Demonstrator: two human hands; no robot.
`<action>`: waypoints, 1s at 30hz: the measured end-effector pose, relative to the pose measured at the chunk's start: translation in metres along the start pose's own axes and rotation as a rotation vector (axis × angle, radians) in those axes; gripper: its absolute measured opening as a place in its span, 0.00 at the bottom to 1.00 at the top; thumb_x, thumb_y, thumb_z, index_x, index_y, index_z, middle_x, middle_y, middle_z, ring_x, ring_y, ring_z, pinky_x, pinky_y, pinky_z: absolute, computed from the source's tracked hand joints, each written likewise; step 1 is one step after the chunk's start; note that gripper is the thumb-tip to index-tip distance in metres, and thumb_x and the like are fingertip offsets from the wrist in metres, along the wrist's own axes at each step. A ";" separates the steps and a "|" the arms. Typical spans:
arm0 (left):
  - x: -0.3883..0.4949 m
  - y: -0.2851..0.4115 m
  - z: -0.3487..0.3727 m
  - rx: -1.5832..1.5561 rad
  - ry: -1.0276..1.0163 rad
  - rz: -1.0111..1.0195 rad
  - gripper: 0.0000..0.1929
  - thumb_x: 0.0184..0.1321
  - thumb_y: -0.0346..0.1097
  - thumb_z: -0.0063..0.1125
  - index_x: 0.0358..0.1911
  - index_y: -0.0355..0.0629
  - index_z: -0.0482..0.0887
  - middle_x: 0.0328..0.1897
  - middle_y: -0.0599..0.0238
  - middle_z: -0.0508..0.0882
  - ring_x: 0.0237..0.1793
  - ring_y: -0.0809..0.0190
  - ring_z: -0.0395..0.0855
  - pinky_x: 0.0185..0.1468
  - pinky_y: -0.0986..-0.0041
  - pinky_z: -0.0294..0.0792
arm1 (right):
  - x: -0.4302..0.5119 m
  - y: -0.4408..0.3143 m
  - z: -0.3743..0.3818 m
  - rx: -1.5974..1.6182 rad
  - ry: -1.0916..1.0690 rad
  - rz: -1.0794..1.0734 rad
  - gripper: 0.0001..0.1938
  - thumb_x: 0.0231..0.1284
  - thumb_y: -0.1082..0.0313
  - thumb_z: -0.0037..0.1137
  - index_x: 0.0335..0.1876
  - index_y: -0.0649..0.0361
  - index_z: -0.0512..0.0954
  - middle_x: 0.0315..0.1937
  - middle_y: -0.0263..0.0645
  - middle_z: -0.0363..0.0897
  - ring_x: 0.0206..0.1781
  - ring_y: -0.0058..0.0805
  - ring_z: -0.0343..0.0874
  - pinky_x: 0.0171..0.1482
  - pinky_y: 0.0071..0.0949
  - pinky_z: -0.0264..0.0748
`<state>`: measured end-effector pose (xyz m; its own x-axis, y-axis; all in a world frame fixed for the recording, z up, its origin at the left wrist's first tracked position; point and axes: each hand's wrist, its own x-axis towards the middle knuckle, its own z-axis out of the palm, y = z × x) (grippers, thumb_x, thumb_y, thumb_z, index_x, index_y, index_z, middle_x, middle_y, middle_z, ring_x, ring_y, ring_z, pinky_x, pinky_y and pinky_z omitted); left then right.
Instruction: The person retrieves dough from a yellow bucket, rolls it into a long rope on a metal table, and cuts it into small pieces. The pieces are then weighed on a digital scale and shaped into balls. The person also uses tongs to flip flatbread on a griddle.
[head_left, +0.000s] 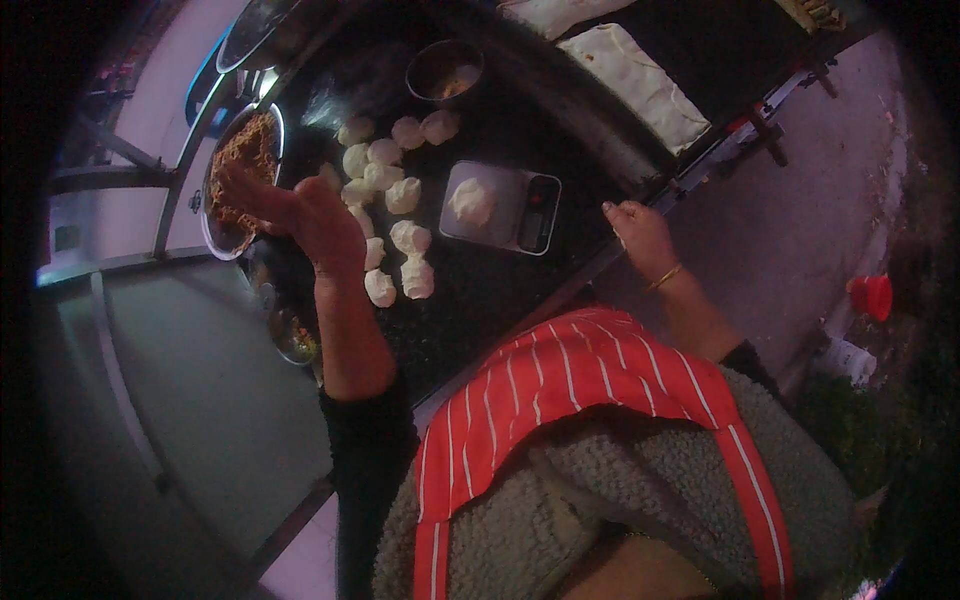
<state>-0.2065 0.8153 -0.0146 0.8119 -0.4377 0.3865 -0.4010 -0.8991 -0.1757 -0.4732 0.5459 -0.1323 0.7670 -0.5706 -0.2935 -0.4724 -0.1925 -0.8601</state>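
My left hand (322, 225) reaches over the near side of a metal bowl (279, 131) heaped with brown crumbly filling (251, 146). Its fingers are spread over the filling, and I see nothing held in them. Several pale dough balls (384, 177) lie loosely grouped on the dark worktop (480, 300), just right of that hand. On the platform of a digital kitchen scale (499, 208) rests one dough ball (472, 202). Past the worktop's right edge, my right hand (643, 236) hangs in the air with curled fingers; whether it pinches something small cannot be made out.
A small round bowl (445, 71) stands at the back of the worktop. On a dark flat surface at upper right lies a rectangular sheet of dough (634, 86). Another small bowl (294, 337) sits beside my left forearm. A red container (870, 297) is far right.
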 end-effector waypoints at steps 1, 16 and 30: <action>-0.003 0.002 -0.008 -0.165 0.132 0.016 0.38 0.69 0.50 0.37 0.73 0.31 0.41 0.79 0.43 0.38 0.78 0.42 0.31 0.75 0.48 0.29 | 0.000 -0.002 -0.001 -0.009 -0.005 -0.012 0.21 0.66 0.51 0.54 0.27 0.64 0.77 0.18 0.44 0.73 0.22 0.33 0.67 0.30 0.36 0.67; -0.024 0.035 -0.016 -0.620 0.229 -0.004 0.39 0.72 0.57 0.32 0.75 0.39 0.37 0.81 0.50 0.35 0.79 0.48 0.29 0.76 0.55 0.24 | 0.002 0.006 0.003 0.000 -0.031 -0.028 0.22 0.65 0.51 0.54 0.24 0.65 0.74 0.16 0.45 0.67 0.21 0.27 0.61 0.28 0.35 0.63; -0.076 0.119 0.084 -0.369 -0.315 0.407 0.29 0.58 0.52 0.58 0.62 0.49 0.72 0.68 0.53 0.69 0.68 0.48 0.64 0.67 0.50 0.59 | -0.008 0.014 -0.015 -0.006 0.006 0.015 0.19 0.66 0.55 0.53 0.25 0.63 0.75 0.17 0.30 0.68 0.23 0.17 0.61 0.28 0.28 0.62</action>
<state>-0.2799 0.7405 -0.1412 0.6265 -0.7771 0.0598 -0.7786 -0.6205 0.0933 -0.4919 0.5357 -0.1355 0.7571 -0.5785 -0.3035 -0.4864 -0.1890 -0.8531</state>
